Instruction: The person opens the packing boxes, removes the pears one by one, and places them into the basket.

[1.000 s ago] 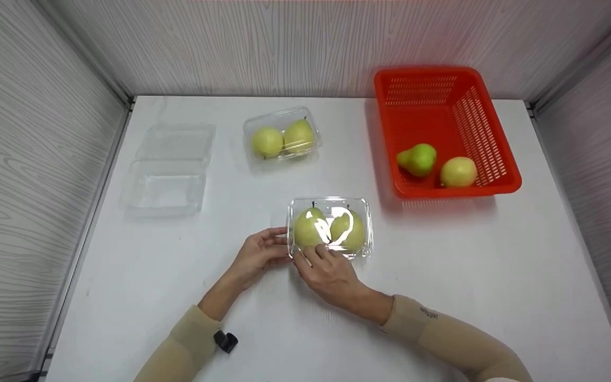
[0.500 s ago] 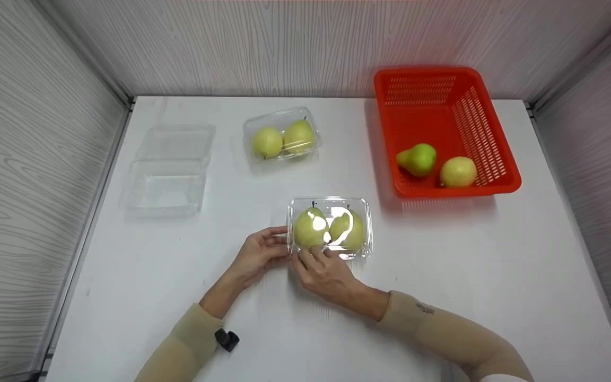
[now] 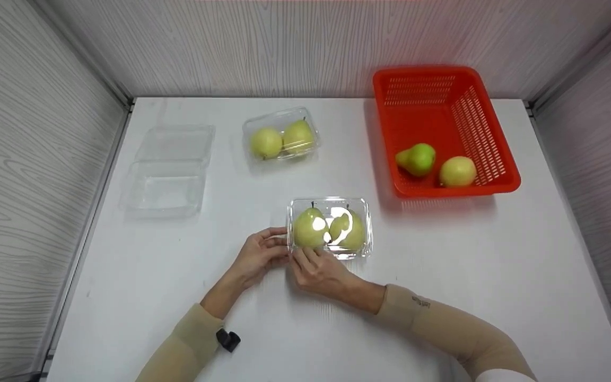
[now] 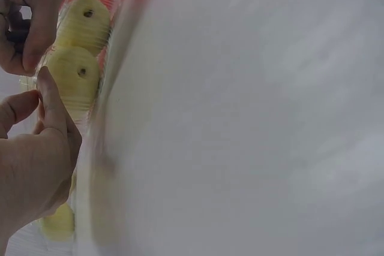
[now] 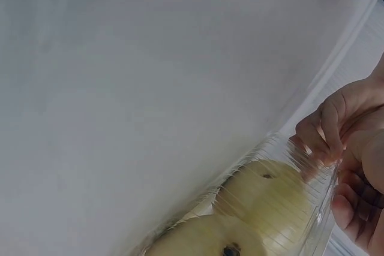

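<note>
A closed clear plastic clamshell box (image 3: 368, 225) sits mid-table with two yellow-green pears (image 3: 310, 229) inside, stems pointing away. At its front left corner, my left hand (image 3: 252, 260) holds the side wall, index finger along the wall and thumb near the corner. My right hand (image 3: 320, 273) pinches the front rim close to that same corner, with its fingers curled over the edge. In the left wrist view, the left thumb and index fingertips (image 4: 45, 78) meet at the box's corner, right beside the right hand (image 4: 45, 22). The right wrist view shows the pears (image 5: 264, 199) through the ribbed wall.
Behind lies another closed clamshell (image 3: 252, 124) containing two pears (image 3: 267, 143). An open clamshell (image 3: 170, 185) without fruit is at the left. At the back right stands a red basket (image 3: 499, 185) with a green pear (image 3: 420, 160) and a yellowish round fruit (image 3: 458, 171).
My right hand has shifted slightly left and down along the front rim, its forearm rising a little in view. The left hand and the box have stayed in place.
</note>
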The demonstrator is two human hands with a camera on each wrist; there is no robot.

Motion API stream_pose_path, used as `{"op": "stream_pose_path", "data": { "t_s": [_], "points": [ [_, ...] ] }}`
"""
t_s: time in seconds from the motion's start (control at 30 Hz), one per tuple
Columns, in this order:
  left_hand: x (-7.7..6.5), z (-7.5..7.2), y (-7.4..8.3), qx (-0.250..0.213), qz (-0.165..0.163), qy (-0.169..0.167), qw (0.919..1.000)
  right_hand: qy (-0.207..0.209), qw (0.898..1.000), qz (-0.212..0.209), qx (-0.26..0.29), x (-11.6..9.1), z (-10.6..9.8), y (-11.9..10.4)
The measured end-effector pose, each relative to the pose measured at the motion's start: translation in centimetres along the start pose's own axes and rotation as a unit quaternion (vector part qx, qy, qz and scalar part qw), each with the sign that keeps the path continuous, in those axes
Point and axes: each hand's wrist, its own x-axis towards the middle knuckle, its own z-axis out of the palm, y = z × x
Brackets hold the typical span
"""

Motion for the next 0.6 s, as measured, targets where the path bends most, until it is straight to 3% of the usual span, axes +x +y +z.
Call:
{"op": "stream_pose_path", "data": {
  "t_s": [0.6],
  "points": [
    [0.2, 0.44, 0.27, -0.001, 0.007, 0.012, 0.9999, 0.009, 1.0, -0.017, -0.007, -0.47, 0.29, 0.72]
  ]
}}
